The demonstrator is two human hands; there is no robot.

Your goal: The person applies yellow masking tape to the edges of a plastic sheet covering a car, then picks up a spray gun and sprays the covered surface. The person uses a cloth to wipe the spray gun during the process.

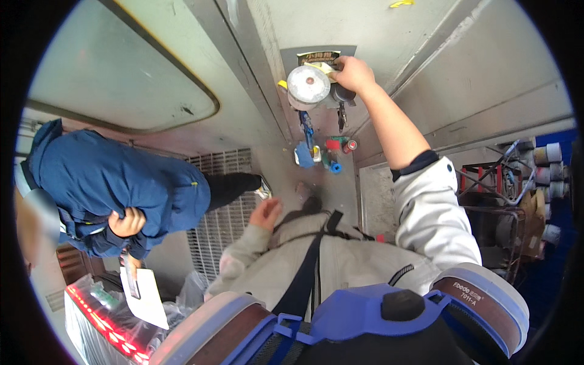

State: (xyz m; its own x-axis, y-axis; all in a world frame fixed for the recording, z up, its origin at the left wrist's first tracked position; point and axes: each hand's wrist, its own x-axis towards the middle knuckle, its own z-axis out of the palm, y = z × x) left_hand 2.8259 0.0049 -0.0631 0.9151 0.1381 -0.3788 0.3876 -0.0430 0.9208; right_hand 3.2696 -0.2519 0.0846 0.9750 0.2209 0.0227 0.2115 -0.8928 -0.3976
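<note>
Blue-violet plastic of a respirator (365, 313) fills the near edge. Beyond it the left hand (266, 213) hangs, fingers loosely curled, its grip apparently empty. Farther out, the right hand (356, 76) reaches to a pale yellow strip (325, 68) just beside a white-lidded cup (308, 85); whether that grip has closed on it, I cannot tell. A stray knuckle could jolt this cup or the dark cup (344, 93), spilling any contents toward the red can (349, 146) lower down.
</note>
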